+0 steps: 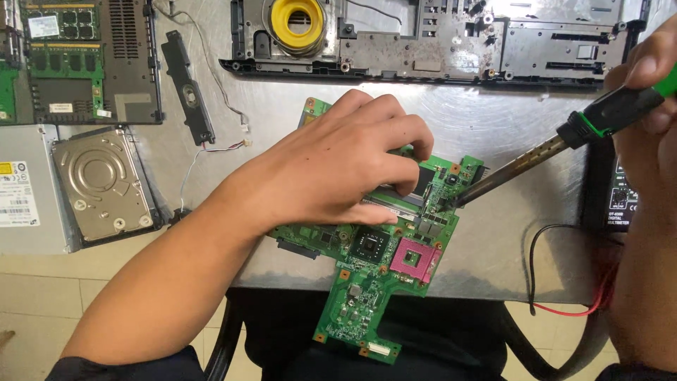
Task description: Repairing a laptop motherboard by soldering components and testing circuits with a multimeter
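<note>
Your left hand (338, 169) presses flat on the green laptop circuit board (367, 275); your right hand (652, 77), clamped around the green-handled soldering iron (550, 152), touches its tip there.

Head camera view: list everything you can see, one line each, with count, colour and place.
circuit board: one, green, at the table's near edge, partly overhanging it
soldering iron: one, black and green handle, metal shaft, tip on the board's right side
laptop base shell: one, dark grey, top centre
solder spool: one, yellow, lying in the shell
hard drive: one, silver, left
opened laptop underside: one, black with green memory modules, top left
speaker strip: one, black, with thin wires, left of centre
multimeter: one, black, right edge, mostly hidden
leads: red and black, lower right
table: one, brushed metal
left hand: pressing on the board
right hand: holding the iron's handle
</note>
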